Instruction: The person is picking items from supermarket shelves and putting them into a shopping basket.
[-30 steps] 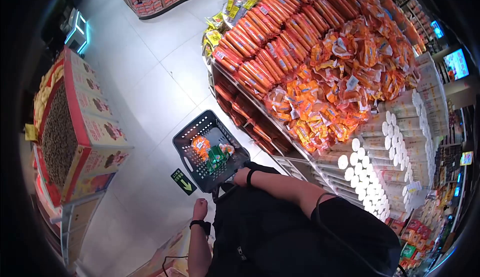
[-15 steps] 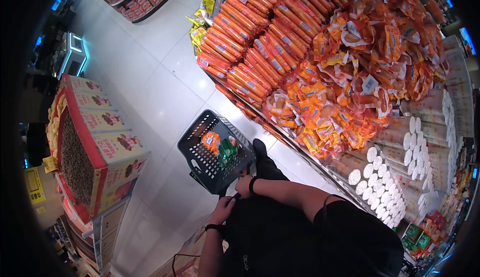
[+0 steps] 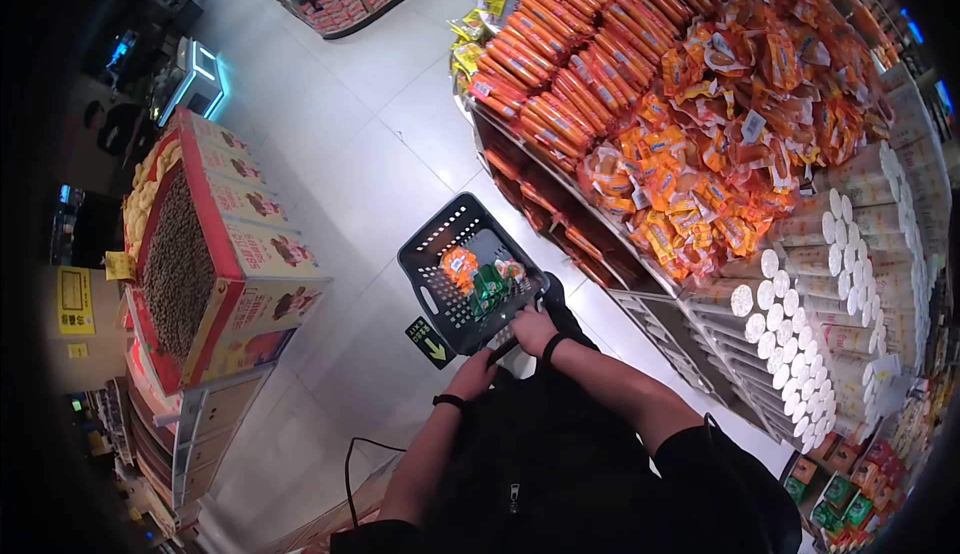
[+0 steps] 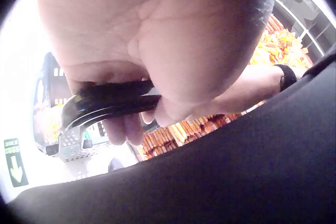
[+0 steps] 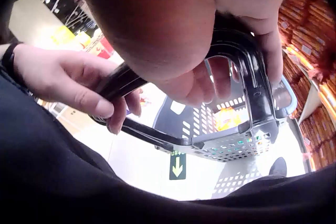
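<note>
The black handle (image 5: pixel 255 95) of a dark plastic shopping basket (image 3: pixel 432 239) is gripped by both hands, the fingers of the left hand (image 5: pixel 68 79) and right hand (image 5: pixel 173 24) curled closed round its bars. The basket is seen low in front of the person, beside shelves of red sausage packs (image 3: pixel 560 84), with an orange packet (image 3: pixel 460 266) and a green packet (image 3: pixel 490 289) inside. The labels cannot be read, and whether the basket touches the floor cannot be told.

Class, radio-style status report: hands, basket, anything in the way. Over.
Left hand grips basket handle; right hand grips it too. Basket holds packets. Sausage shelf close on the right.
</note>
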`<state>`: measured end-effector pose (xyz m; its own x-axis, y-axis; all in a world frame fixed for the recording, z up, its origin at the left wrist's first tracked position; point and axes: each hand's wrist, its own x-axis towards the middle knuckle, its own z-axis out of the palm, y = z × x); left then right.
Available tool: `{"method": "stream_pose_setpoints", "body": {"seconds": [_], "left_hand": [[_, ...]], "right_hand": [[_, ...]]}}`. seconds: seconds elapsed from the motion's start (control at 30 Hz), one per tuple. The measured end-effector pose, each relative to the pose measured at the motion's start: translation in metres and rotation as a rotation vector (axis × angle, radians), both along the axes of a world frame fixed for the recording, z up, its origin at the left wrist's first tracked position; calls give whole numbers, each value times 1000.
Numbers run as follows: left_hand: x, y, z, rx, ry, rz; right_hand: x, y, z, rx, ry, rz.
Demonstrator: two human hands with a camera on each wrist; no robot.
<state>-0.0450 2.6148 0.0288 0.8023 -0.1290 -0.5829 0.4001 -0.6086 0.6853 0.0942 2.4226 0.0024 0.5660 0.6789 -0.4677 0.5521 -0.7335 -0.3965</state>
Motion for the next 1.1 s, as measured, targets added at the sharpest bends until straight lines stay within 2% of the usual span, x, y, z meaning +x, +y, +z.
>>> {"method": "stream_pose_setpoints", "body": {"seconds": [0.07,0.1,0.13,0.23,0.27,0.37,0.43,0.47,0.57,0.63,0.7,0.73,0.77,0.87,0.93,1.0,1.1], "left_hand": [[-35,9,-45,149,-272,-96],[-36,9,-32,115,-153,-55],[-40,7,-23,140,-192,-37],[-60,14,-41,-3,-350,59],[-68,16,-45,-75,-423,122],[-100,28,-42,-31,-496,201],[-122,43,-46,-114,-387,269],[-135,47,-64,-58,-397,309],[-169,77,-44,-6,-194,408],[-197,96,-70,-35,-94,497],[-231,107,-116,-82,20,617],[-244,112,-120,-71,106,662],[-266,112,-152,42,69,665],[-320,112,-166,92,193,771],[-344,113,-157,130,294,778],[-374,101,-175,165,397,782],[-395,88,-164,136,534,742]], "right_hand": [[-18,7,21,-37,-115,-23],[-34,10,32,-57,-166,-34],[-51,12,42,-56,-177,-53],[-83,26,66,-75,-184,-75],[-90,21,51,49,-144,-125],[-103,15,39,125,-248,-73],[-104,23,40,90,-169,-87],[-104,27,40,81,-154,-80],[-106,37,43,54,-159,-81],[-101,32,39,26,-162,-63],[-87,32,25,-31,-139,-11],[-79,36,29,-83,-120,45],[-73,40,33,-74,-91,58],[-64,43,31,-82,-63,77],[-60,47,31,-63,-98,86],[-49,52,27,-40,-91,82],[-31,72,28,-28,-72,86]]}}
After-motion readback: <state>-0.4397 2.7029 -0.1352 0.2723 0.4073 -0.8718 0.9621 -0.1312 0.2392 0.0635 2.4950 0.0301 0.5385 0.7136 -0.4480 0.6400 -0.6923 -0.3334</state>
